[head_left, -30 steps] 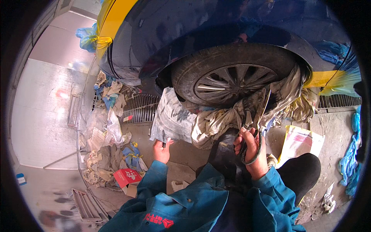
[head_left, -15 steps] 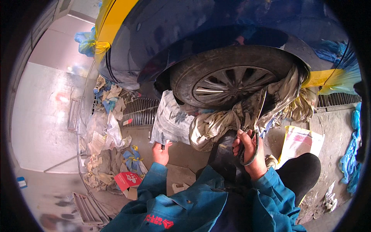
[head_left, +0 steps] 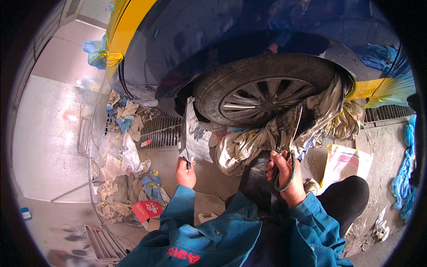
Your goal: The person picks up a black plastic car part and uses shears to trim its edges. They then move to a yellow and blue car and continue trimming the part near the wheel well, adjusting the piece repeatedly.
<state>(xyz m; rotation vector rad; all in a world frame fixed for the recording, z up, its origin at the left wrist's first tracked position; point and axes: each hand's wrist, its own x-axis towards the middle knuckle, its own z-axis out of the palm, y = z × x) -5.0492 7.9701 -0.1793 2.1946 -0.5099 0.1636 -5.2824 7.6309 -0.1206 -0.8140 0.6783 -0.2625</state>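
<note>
Newspaper sheet (head_left: 195, 138) hangs at about 9 o'clock of the car wheel (head_left: 267, 100), draped over the front edge of the tyre and down toward the floor grating (head_left: 158, 129). Left hand (head_left: 185, 172) is closed on the sheet's lower edge, fingers curled tight around the paper just below it. Right hand (head_left: 284, 178) sits at roughly 5 o'clock of the wheel, its fingers through the dark loop handles of a pair of scissors (head_left: 291, 142) — the blades point up toward the tyre and lie against a crumpled, dirty masking cover (head_left: 267, 138) bunched along the wheel's lower rim. Whether the blades are parted or together cannot be told. Both sleeves are blue work-jacket fabric. Above the wheel curves the dark blue car body (head_left: 213, 40), with yellow masking film (head_left: 122, 26) at 11 o'clock and more at 3 o'clock. Scrap paper and plastic litter (head_left: 124, 169) lies heaped at 8 o'clock of the left hand — a red carton (head_left: 147, 209) among it. A white-and-yellow printed bag (head_left: 342, 162) lies on the floor at 3 o'clock of the right hand.
</note>
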